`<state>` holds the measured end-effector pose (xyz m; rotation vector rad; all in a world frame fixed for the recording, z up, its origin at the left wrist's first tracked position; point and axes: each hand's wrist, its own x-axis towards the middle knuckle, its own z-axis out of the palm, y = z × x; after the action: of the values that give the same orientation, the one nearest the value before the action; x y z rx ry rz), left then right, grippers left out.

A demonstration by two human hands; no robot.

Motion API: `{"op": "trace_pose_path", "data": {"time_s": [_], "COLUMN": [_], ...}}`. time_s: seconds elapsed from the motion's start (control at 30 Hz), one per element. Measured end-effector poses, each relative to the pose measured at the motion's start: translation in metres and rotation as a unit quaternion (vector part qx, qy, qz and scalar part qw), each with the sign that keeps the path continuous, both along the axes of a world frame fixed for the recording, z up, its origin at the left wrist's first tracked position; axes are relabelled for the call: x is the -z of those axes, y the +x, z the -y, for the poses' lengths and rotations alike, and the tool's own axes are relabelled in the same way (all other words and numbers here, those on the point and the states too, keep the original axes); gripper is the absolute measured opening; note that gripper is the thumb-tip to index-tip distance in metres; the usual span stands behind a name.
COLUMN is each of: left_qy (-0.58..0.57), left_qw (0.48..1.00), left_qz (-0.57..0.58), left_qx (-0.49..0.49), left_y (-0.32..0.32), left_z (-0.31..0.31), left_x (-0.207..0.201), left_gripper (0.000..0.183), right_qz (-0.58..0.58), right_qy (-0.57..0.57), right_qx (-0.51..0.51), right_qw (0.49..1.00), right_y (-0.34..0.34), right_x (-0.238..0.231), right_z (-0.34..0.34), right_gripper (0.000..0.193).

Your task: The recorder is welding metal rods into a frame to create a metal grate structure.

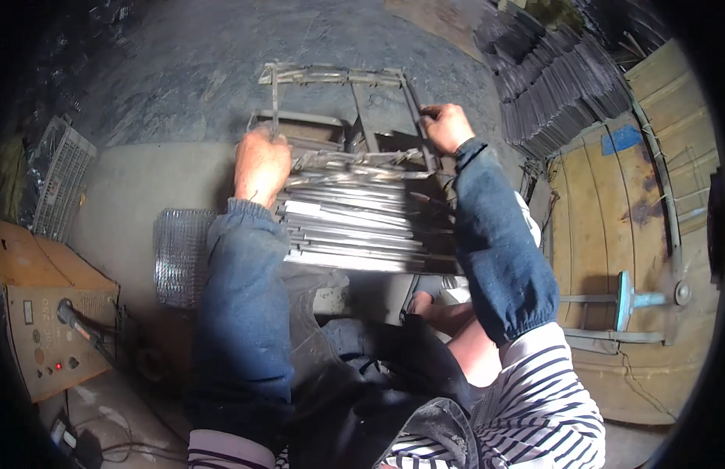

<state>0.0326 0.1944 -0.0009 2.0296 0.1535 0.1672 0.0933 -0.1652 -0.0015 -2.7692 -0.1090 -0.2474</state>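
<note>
Both my hands grip a rectangular metal frame (364, 117) made of thin bars, raised above the bench in front of me. My left hand (262, 162) is closed at the frame's left side bar, its fingertips mostly hidden behind the knuckles. On the opposite side, my right hand (448, 127) pinches the upright bar between thumb and fingers. Just below and nearer to me lie several shiny metal strips (347, 227), side by side in a row. A shallow metal tray (319, 119) shows through and behind the frame.
At the left stands an orange welding machine (59, 344) with a lit red lamp and cable. Wire grids (61, 184) lean beyond it; a stack of wire mesh (180, 258) lies nearer. Flat grey pieces (558, 86) are piled far right, beside a yellow panel (593, 195) and light-blue metal bracket (624, 301).
</note>
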Motion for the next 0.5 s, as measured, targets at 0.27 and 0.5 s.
{"op": "trace_pose_path", "data": {"time_s": [0.27,0.5], "left_qy": [0.039,0.037], "left_qw": [0.999,0.999], "left_qz": [-0.005,-0.022], "left_qx": [-0.011,0.000], "left_y": [0.009,0.008], "left_z": [-0.004,0.000], "left_x": [0.011,0.006], "left_gripper": [0.034,0.034], "right_qz": [0.138,-0.080], "right_qy": [-0.033,0.000], "right_qx": [-0.128,-0.326], "right_qw": [0.982,0.942], "right_y": [-0.035,-0.160], "right_x": [-0.031,0.035], "right_z": [-0.020,-0.082], "right_gripper": [0.031,0.033]}}
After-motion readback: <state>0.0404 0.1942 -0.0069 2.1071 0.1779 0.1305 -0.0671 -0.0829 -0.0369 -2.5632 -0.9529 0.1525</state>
